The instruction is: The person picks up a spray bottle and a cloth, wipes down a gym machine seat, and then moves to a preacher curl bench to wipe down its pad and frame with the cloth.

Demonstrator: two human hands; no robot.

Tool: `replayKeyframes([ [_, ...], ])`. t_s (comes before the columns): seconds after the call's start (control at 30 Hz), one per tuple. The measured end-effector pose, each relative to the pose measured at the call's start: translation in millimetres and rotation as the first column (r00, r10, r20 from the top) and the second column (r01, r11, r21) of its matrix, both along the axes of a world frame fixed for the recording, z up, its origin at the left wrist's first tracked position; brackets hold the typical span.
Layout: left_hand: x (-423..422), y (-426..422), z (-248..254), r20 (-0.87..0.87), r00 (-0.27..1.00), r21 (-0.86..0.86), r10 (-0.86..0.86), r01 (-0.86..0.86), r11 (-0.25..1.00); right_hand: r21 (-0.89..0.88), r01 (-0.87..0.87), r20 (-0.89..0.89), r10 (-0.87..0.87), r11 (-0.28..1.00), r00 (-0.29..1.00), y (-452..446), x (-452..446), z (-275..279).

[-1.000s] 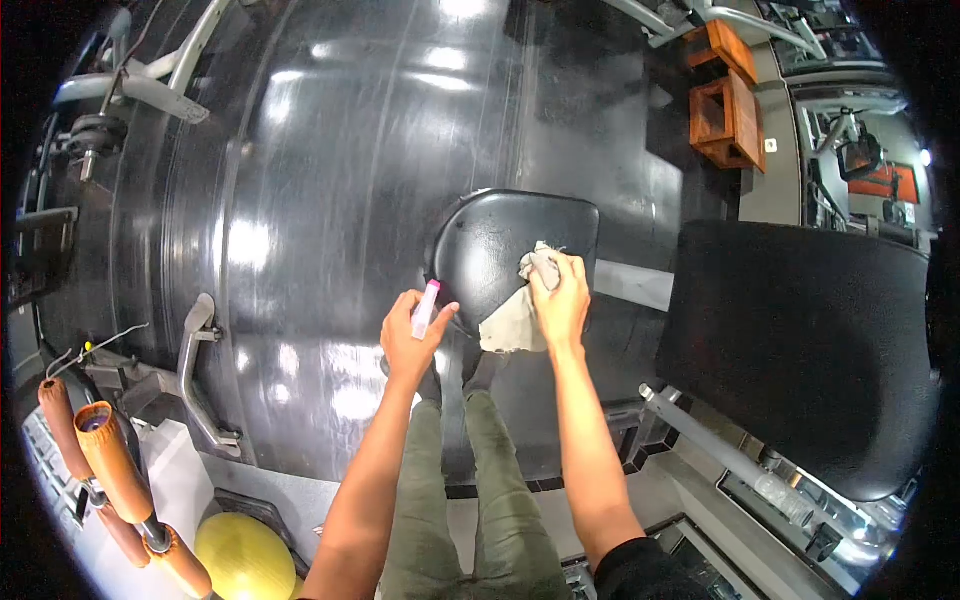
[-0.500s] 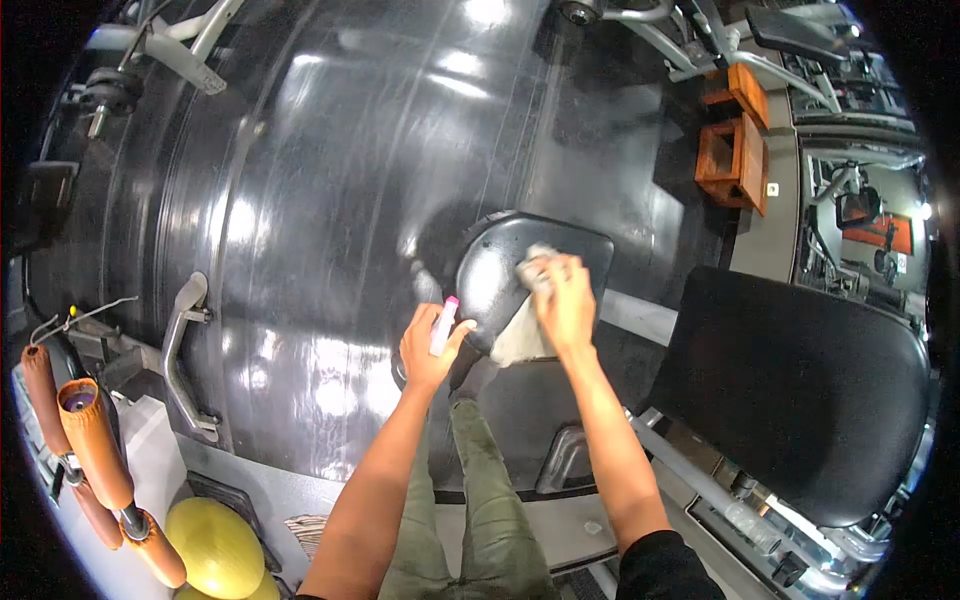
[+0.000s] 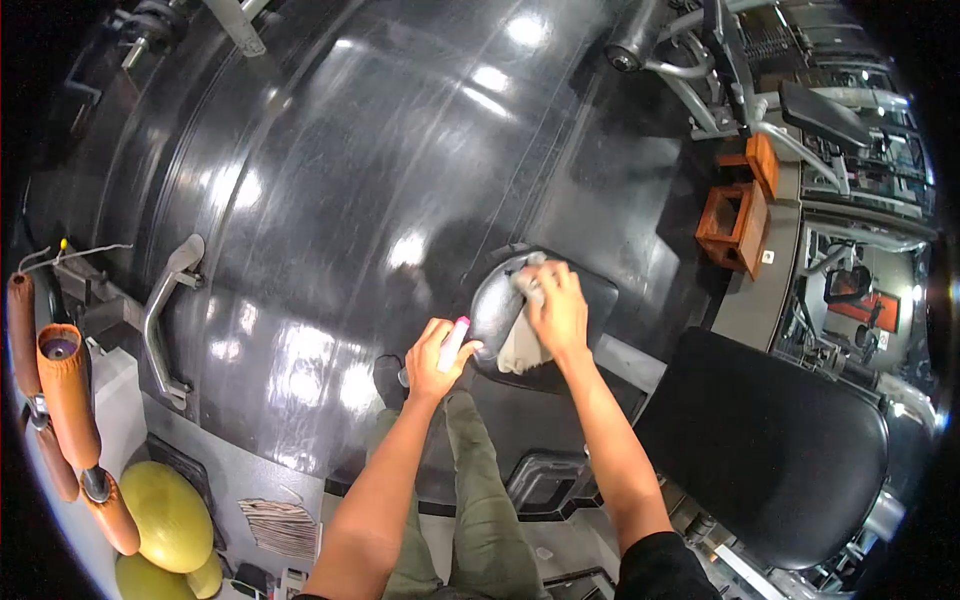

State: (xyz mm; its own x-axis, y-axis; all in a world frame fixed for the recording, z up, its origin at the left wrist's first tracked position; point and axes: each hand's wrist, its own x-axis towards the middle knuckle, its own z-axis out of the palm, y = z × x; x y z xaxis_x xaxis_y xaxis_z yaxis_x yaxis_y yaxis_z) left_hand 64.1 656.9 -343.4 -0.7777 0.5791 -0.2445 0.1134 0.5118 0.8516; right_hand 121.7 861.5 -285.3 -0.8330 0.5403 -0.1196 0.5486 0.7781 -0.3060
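My left hand (image 3: 432,362) is closed around a small whitish bottle with a pink top (image 3: 455,342), held upright by the left edge of a black padded seat (image 3: 490,310). On that seat my right hand (image 3: 558,312) presses a crumpled beige cloth (image 3: 522,345). Part of the cloth hangs down toward the seat's near edge, and the rest is bunched under the fingers. The seat's far right part is dark and partly behind my right hand.
A larger black pad (image 3: 765,445) stands at the right. Wooden boxes (image 3: 735,228) and gym machines are at the upper right. A curved metal handle (image 3: 160,310), orange padded rollers (image 3: 70,400) and yellow-green balls (image 3: 165,515) are on the left.
The view has turned and shifted, so the seat appears lower. My right hand has moved with the cloth toward the seat's upper edge. My left hand still holds the bottle.
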Motion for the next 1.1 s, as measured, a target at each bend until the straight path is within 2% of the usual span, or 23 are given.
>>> replayKeyframes([
  [0.07, 0.6, 1.0, 1.8, 0.022, 1.0, -0.023, 0.002, -0.001, 1.0, -0.012, 0.085, -0.118, -0.086, 0.996, 0.989, 6.7, -10.2, -8.7],
  [0.13, 1.9, 0.9, 2.5, 0.014, 1.0, -0.011, 0.01, -0.01, 1.0, -0.017, 0.057, -0.119, -0.058, 0.998, 0.991, -7.1, -16.2, -3.7],
  [0.2, 4.0, 0.3, 3.1, 0.018, 0.999, -0.023, 0.037, -0.037, 0.999, -0.101, -0.213, -0.053, 0.208, 0.972, 0.977, -15.7, -8.0, -9.0],
  [0.27, 9.0, 0.2, 4.1, 0.022, 0.998, -0.035, 0.065, -0.064, 0.997, -0.201, -0.439, 0.042, 0.455, 0.876, 0.889, -22.2, -9.2, 4.9],
  [0.33, 12.7, 1.1, 3.5, -0.011, 0.992, -0.035, 0.126, -0.127, 0.991, -0.184, -0.488, 0.049, 0.504, 0.853, 0.862, -13.1, -17.2, 5.5],
  [0.4, 17.1, 3.0, 3.6, 0.004, 0.986, -0.038, 0.166, -0.166, 0.985, -0.118, -0.333, 0.038, 0.34, 0.935, 0.94, 9.9, -33.8, 1.3],
  [0.43, 18.8, 4.3, 4.1, 0.025, 0.981, -0.036, 0.192, -0.191, 0.981, -0.117, -0.254, -0.069, 0.247, 0.96, 0.967, 21.1, -43.1, -2.1],
  [0.47, 20.5, 4.9, 4.3, 0.02, 0.978, -0.04, 0.209, -0.208, 0.977, -0.072, -0.153, 0.008, 0.154, 0.986, 0.988, 32.3, -52.4, -4.8],
  [0.53, 24.5, 6.0, 4.4, -0.013, 0.97, -0.038, 0.242, -0.242, 0.97, -0.124, -0.072, 0.207, 0.096, 0.99, 0.974, 45.1, -73.0, -8.4],
  [0.57, 27.9, 6.7, 4.6, -0.013, 0.967, -0.039, 0.255, -0.255, 0.966, -0.125, -0.085, 0.207, 0.11, 0.989, 0.972, 46.4, -81.6, -9.7],
  [0.63, 34.9, 8.1, 4.5, 0.039, 0.936, -0.05, 0.35, -0.348, 0.936, -0.22, -0.364, 0.265, 0.415, 0.905, 0.87, 36.1, -99.2, -9.7],
  [0.67, 39.4, 9.2, 5.2, 0.039, 0.929, -0.051, 0.369, -0.367, 0.929, -0.22, -0.383, 0.265, 0.433, 0.897, 0.862, 24.3, -102.9, -13.2],
  [0.73, 46.0, 13.4, 7.9, 0.056, 0.889, -0.11, 0.455, -0.448, 0.888, -0.28, -0.671, 0.305, 0.726, 0.686, 0.616, 1.3, -110.0, -23.8],
  [0.77, 48.8, 14.4, 9.4, 0.053, 0.88, -0.114, 0.472, -0.464, 0.878, -0.284, -0.684, 0.301, 0.74, 0.672, 0.602, -2.3, -111.2, -26.2],
  [0.83, 53.9, 16.1, 12.3, 0.039, 0.861, -0.118, 0.507, -0.5, 0.858, -0.303, -0.789, 0.237, 0.844, 0.534, 0.48, -7.3, -112.9, -32.0],
  [0.93, 53.6, 18.4, 13.4, 0.012, 0.839, -0.077, 0.544, -0.542, 0.837, -0.196, -0.662, 0.462, 0.663, 0.724, 0.589, 14.9, -128.2, -33.4],
  [1.0, 51.6, 19.9, 16.0, 0.057, 0.819, -0.083, 0.572, -0.567, 0.82, -0.28, -0.457, 0.555, 0.531, 0.844, 0.64, 33.1, -136.5, -19.6],
  [1.03, 50.9, 19.8, 15.8, 0.044, 0.822, -0.084, 0.568, -0.563, 0.822, -0.248, -0.404, 0.537, 0.472, 0.88, 0.699, 35.1, -134.5, -23.3],
  [1.07, 52.3, 19.7, 15.6, 0.032, 0.825, -0.085, 0.565, -0.561, 0.824, -0.245, -0.414, 0.541, 0.478, 0.877, 0.692, 32.3, -131.2, -24.4],
  [1.1, 54.4, 19.6, 14.7, 0.034, 0.818, -0.083, 0.574, -0.57, 0.817, -0.214, -0.497, 0.505, 0.531, 0.841, 0.68, 21.6, -129.2, -17.4],
])
